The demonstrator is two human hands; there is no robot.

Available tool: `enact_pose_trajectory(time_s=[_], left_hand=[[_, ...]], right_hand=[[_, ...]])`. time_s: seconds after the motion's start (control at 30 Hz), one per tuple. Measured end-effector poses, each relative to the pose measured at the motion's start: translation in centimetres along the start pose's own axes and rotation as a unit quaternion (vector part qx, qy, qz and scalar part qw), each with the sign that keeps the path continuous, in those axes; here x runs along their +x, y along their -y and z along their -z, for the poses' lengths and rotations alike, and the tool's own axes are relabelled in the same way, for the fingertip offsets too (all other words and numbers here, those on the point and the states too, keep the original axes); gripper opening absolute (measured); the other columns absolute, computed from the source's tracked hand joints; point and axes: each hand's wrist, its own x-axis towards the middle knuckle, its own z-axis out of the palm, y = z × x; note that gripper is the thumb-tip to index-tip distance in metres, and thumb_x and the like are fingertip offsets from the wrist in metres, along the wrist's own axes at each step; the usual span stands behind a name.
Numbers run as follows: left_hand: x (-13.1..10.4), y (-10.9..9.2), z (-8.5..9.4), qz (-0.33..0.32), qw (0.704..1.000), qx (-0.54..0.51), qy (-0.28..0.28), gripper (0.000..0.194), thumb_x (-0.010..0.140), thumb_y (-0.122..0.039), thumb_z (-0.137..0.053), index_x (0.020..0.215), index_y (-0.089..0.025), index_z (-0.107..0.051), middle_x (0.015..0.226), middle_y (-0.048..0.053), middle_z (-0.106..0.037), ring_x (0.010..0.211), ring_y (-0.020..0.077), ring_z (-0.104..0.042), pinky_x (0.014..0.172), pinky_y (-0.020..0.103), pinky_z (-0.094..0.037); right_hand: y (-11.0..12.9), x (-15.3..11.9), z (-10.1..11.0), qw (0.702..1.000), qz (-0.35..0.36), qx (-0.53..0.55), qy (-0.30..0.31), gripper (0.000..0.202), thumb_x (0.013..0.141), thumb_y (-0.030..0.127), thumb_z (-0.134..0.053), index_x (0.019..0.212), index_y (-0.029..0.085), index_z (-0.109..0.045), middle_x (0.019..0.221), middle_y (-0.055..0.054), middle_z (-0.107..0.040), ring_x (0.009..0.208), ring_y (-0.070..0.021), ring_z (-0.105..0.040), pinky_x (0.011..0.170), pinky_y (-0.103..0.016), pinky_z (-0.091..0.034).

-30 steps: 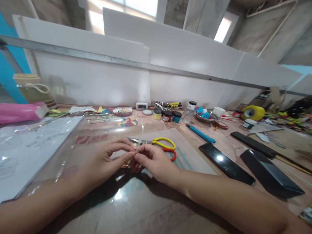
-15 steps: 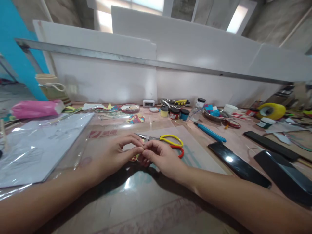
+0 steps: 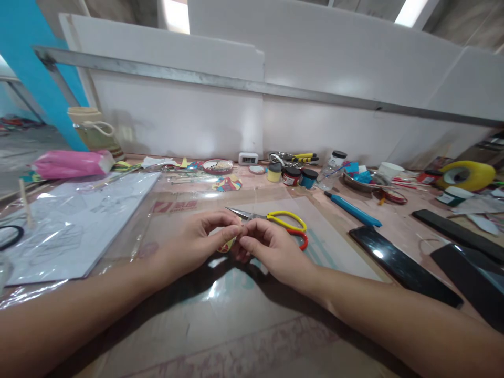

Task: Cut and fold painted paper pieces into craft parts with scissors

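Note:
My left hand (image 3: 207, 235) and my right hand (image 3: 271, 244) meet over the plastic-covered table, both with fingers pinched together. Whatever is between the fingertips is too small to make out. Just below the left fingertips shows a small yellow piece with red spots (image 3: 223, 248), partly hidden by the fingers. Behind the hands lie scissors (image 3: 281, 220) with one yellow and one red handle, blades pointing left. Farther back rests a flat red, blue and yellow piece (image 3: 229, 184).
Drawings under plastic (image 3: 86, 231) and a pink packet (image 3: 73, 164) are on the left. Small paint jars (image 3: 291, 177) stand at the back. To the right lie a blue cutter (image 3: 354, 210), a black phone (image 3: 403, 265) and yellow tape (image 3: 468, 175).
The view has tilted down and shifted, so the table items appear farther right. Both hands stay together at the fingertips; more of the small yellow piece shows.

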Motion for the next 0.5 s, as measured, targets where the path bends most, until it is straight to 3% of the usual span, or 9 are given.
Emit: enact_pose_trajectory(time_s=[0.13, 0.33, 0.5], left_hand=[[-0.17, 0.04, 0.03, 0.005, 1.000, 0.011, -0.006, 0.025, 0.096, -0.041, -0.060, 0.087, -0.021, -0.073, 0.084, 0.003, -0.072, 0.075, 0.0180, -0.066, 0.065, 0.028, -0.055], [-0.40, 0.04, -0.02, -0.048, 0.996, 0.062, -0.041, 0.018, 0.096, -0.033, -0.062, 0.093, -0.022, -0.076, 0.097, 0.003, -0.076, 0.090, 0.0183, -0.070, 0.085, 0.030, -0.056], [-0.44, 0.11, 0.02, -0.078, 0.993, 0.069, -0.048, 0.011, 0.093, -0.026, -0.066, 0.093, -0.023, -0.077, 0.097, 0.001, -0.077, 0.088, 0.0165, -0.072, 0.081, 0.026, -0.057]], right_hand=[[0.19, -0.11, -0.10, 1.000, -0.002, -0.001, -0.003, 0.026, 0.085, 0.039, -0.076, 0.086, 0.019, -0.059, 0.075, 0.001, -0.066, 0.066, -0.0122, -0.063, 0.066, -0.027, -0.054], [-0.31, 0.00, 0.09, 1.000, 0.018, -0.001, -0.003, 0.033, 0.086, 0.049, -0.074, 0.087, 0.019, -0.060, 0.077, 0.000, -0.067, 0.070, -0.0136, -0.065, 0.067, -0.028, -0.055], [-0.29, 0.03, 0.23, 0.999, 0.026, 0.021, 0.004, 0.037, 0.086, 0.053, -0.073, 0.088, 0.019, -0.061, 0.076, 0.000, -0.067, 0.067, -0.0124, -0.064, 0.067, -0.027, -0.055]])
